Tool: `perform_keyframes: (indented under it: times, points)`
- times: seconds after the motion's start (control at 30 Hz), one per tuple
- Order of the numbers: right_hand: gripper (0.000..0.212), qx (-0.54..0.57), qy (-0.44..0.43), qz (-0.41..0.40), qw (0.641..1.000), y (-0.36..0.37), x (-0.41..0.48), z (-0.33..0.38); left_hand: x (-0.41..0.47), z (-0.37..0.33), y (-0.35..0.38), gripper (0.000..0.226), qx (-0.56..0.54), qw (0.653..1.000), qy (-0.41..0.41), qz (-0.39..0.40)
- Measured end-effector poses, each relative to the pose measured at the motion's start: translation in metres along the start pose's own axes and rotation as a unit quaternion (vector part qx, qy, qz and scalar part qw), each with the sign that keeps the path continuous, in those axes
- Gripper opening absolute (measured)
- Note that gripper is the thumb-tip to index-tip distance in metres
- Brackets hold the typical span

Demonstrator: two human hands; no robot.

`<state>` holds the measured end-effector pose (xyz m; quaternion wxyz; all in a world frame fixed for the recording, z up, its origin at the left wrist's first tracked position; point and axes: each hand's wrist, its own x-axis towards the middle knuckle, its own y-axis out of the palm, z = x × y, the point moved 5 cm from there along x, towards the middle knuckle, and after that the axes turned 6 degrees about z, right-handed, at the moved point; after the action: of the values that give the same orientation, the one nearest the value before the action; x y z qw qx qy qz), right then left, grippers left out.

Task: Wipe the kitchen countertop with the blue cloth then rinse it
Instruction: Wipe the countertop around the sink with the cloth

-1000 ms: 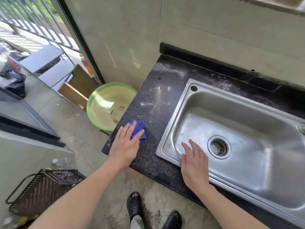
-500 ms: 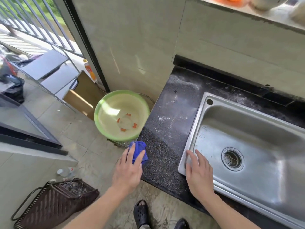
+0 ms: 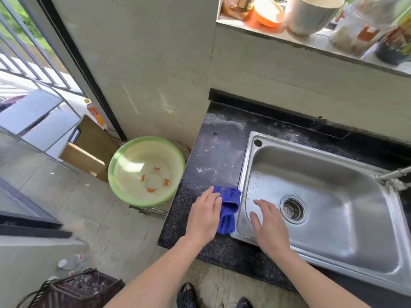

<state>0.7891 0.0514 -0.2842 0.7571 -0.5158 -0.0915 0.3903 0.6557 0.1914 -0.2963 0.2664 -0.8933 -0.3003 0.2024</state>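
The blue cloth (image 3: 228, 210) lies bunched on the black speckled countertop (image 3: 213, 156), right against the left rim of the steel sink (image 3: 333, 181). My left hand (image 3: 205, 215) lies flat on the cloth's left part, fingers straight, pressing it down. My right hand (image 3: 268, 225) reaches over the sink's front left corner with fingers spread and straight, holding nothing. White dusty streaks mark the countertop farther back.
A green basin (image 3: 145, 171) sits on a wire stand left of the counter's end. A tap (image 3: 393, 174) juts in at the right over the sink. The ledge above holds an orange bowl (image 3: 268, 12) and a pot (image 3: 311, 14). A dark basket (image 3: 82, 290) stands on the floor.
My left hand has slid the cloth rightward from the counter's left edge to the sink rim. My right hand moved slightly farther over the basin. The view tilted upward.
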Motion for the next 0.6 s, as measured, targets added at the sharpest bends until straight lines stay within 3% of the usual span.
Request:
perform_keyframes:
  times: [0.1,0.2,0.37,0.5,0.6]
  points:
    - [0.049,0.014,-0.06,0.026,0.998,0.02,-0.006,0.036,0.002,0.03,-0.02,0.055,0.063,0.995,-0.034,-0.066]
    - [0.062,-0.052,-0.071,0.068,0.994,0.063,-0.01,0.063,0.005,0.067,-0.041,0.058,0.133,0.982,-0.097,-0.088]
    - [0.029,-0.147,-0.205,0.056,0.966,0.075,0.04,0.06,-0.003,0.103,-0.031,0.053,0.1,0.974,-0.204,0.004]
    - [0.025,-0.128,-0.132,0.037,0.982,0.028,0.131,0.061,-0.004,0.103,-0.031,0.052,0.146,0.968,-0.206,-0.006]
    - [0.05,-0.084,-0.103,-0.006,0.991,-0.003,0.146,0.075,-0.004,0.1,-0.031,0.049,0.154,0.967,-0.203,-0.014]
